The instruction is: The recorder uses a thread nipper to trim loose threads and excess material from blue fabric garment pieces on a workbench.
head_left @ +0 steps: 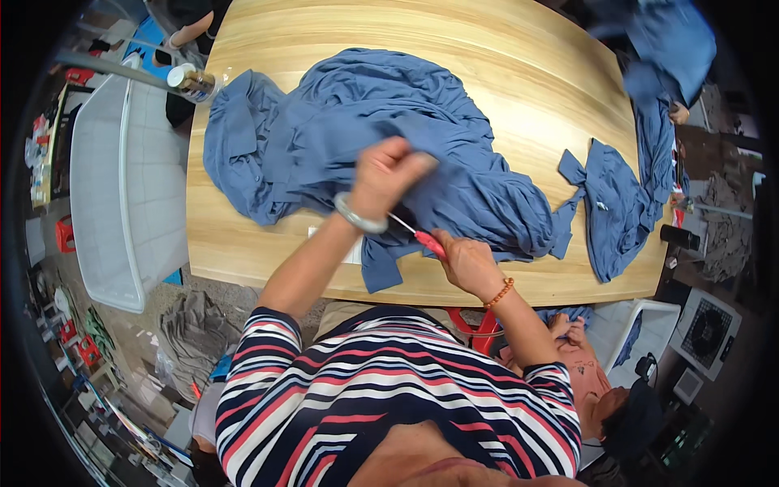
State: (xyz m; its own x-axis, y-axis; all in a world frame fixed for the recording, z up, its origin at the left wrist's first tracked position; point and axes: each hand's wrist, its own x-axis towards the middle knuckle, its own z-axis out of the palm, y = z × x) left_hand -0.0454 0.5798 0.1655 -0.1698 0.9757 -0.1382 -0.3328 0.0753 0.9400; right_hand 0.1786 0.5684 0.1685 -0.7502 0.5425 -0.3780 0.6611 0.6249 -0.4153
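1. Bright light falls on the wooden table (552, 105), leaving a pale sheen on its right half.
2. Shadows are soft, gathering in the blue garment's (389, 89) folds.
3. Motion blurs the left hand (391, 174) and the blue cloth (673, 49) at upper right.
4. Fisheye distortion bows the table's edges; the corners are black.

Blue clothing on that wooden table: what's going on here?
A person in a striped top is working over crumpled blue clothing on the wooden table. Their right hand grips a red-handled tool with a thin metal shaft. Their left hand is over the clothing, too blurred to tell whether it grips anything. More blue cloth lies toward the table's right end, where another person's hand shows.
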